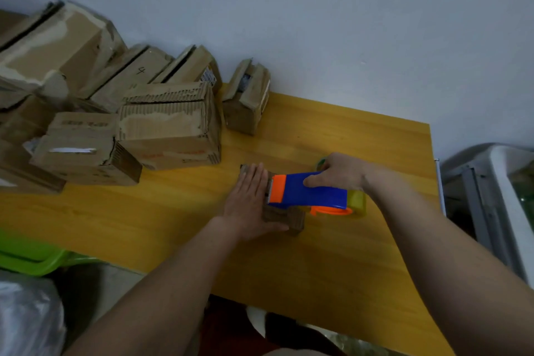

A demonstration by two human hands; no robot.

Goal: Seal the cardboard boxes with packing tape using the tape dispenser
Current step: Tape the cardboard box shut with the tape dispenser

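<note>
Blue and orange plastic marks the tape dispenser (307, 192), which the right hand (339, 172) grips from above, fingers curled over its blue body and thumb on the near side. The right forearm reaches in from the lower right. The left hand (248, 202) lies flat with fingers straight and together, palm pressing down on a small cardboard box (289, 218) that sits under both hands on the yellow wooden table (332, 269).

The dispenser's long axis runs left to right: its orange head and toothed blade point left, touching the left hand's fingers, while the tape roll (357, 202) sits at the right end, below the right wrist. Most of the small box is hidden; only a brown corner shows near the left thumb.

Beyond the left hand, further boxes (170, 127) crowd the table's far left, and 1 box (247, 98) stands apart near the wall. Bare tabletop lies right of the right hand up to the table's right edge, and toward the person up to the near edge.
</note>
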